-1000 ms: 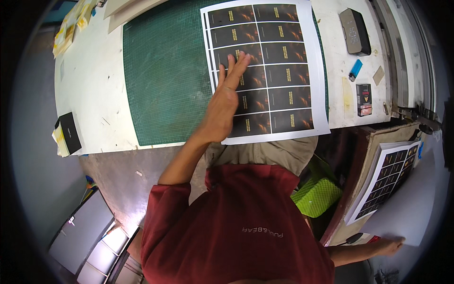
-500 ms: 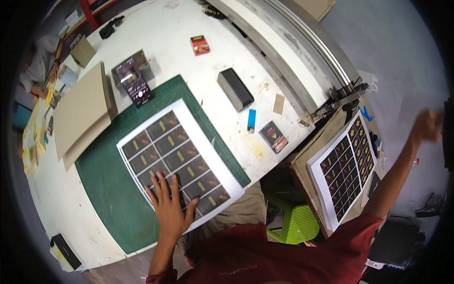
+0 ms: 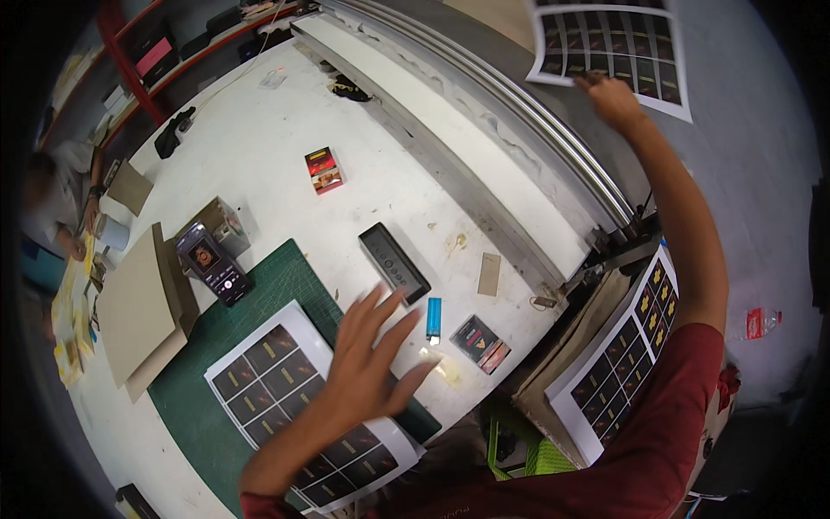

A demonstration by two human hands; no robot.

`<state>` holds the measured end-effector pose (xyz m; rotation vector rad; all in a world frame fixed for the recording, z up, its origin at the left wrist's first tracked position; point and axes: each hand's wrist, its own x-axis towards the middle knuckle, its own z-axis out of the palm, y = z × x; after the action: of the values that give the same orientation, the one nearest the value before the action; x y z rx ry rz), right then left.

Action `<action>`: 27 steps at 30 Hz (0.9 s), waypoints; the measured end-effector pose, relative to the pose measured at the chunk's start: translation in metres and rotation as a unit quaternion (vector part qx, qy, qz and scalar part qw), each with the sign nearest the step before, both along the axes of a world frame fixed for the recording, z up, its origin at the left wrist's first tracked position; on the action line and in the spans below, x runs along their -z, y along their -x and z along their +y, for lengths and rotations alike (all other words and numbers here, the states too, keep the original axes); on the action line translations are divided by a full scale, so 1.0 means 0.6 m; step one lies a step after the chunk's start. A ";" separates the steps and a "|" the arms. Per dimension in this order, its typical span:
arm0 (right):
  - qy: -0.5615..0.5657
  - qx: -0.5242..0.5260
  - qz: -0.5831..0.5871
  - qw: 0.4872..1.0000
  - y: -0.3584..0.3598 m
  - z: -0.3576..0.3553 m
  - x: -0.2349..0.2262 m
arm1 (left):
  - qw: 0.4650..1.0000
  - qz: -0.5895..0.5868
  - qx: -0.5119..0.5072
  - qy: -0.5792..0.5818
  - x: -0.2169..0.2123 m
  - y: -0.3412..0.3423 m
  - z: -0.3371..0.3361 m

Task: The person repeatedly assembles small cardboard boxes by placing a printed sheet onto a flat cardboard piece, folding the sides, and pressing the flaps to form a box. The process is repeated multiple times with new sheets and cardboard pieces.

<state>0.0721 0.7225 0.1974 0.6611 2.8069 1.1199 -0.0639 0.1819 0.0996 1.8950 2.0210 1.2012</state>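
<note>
My left hand (image 3: pixel 370 359) is raised with its fingers spread, and nothing is in it. Below it lies a stack of printed sheets (image 3: pixel 264 378) with dark rectangular panels, on a green cutting mat (image 3: pixel 194 411). My right arm reaches far out to the upper right. There my right hand (image 3: pixel 616 104) pinches the edge of a printed sheet (image 3: pixel 605 41), held up beyond the metal rails and partly cut off by the picture's rim. A second stack of printed sheets (image 3: pixel 616 374), with dark and yellow panels, rests on a board at my right.
On the white table (image 3: pixel 268 121) are a phone (image 3: pixel 212 264) leaning on a box, a black speaker (image 3: pixel 393 261), a blue lighter (image 3: pixel 433 320), a dark pack (image 3: pixel 481 344), a red pack (image 3: pixel 323 170) and folded cardboard (image 3: pixel 143 316). Metal rails (image 3: pixel 519 112) run along the far right. Another person (image 3: pixel 65 195) works at far left.
My left hand has lifted off the stack and moved right. My right hand has swung from the right side up and forward; the sheet it holds has come into view.
</note>
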 end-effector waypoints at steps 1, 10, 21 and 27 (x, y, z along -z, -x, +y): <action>0.070 -0.007 0.011 0.997 0.016 -0.005 0.016 | 0.999 -0.022 0.033 -0.030 0.006 0.009 0.064; 0.610 -0.121 0.419 0.661 0.004 -0.146 -0.060 | 0.720 -0.693 -0.044 0.004 0.003 0.011 0.447; 0.412 -0.171 0.385 0.808 -0.143 -0.388 -0.044 | 0.692 -0.670 -0.208 -0.170 0.009 0.039 0.236; 0.223 -0.142 0.216 0.940 -0.028 -0.443 0.079 | 0.717 -0.626 -0.194 -0.237 -0.052 0.093 0.058</action>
<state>0.0890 0.4564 0.1503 0.5143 3.4433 0.3367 -0.1198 0.2169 0.1307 0.2335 1.2838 2.3228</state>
